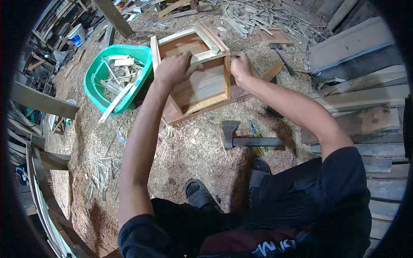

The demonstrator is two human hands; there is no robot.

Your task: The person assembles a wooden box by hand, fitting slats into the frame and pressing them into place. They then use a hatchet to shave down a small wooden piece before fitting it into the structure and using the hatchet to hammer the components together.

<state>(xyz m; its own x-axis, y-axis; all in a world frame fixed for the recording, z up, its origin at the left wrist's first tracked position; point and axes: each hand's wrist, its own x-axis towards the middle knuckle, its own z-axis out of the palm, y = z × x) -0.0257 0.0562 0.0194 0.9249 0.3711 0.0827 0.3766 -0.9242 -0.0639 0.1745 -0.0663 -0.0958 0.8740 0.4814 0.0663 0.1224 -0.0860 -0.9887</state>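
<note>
A wooden frame (205,104) with raised sides and a bar across its middle sits on the ground in front of me. My left hand (173,69) is closed over the left end of the bar, its thumb inside the opening. At the right side, by the bar's other end, my right hand (241,66) has its fingers curled against the frame; part of its grip is hidden. Nearer to my feet lie an axe (251,141) with its head to the left and pliers (254,128) partly under the axe's handle.
A green plastic tub (97,98) full of wood offcuts stands left of the frame. A hammer (284,61) lies to the right. Scrap sticks (258,17) are heaped behind, and planks (365,96) are stacked along the right. Shavings cover the ground.
</note>
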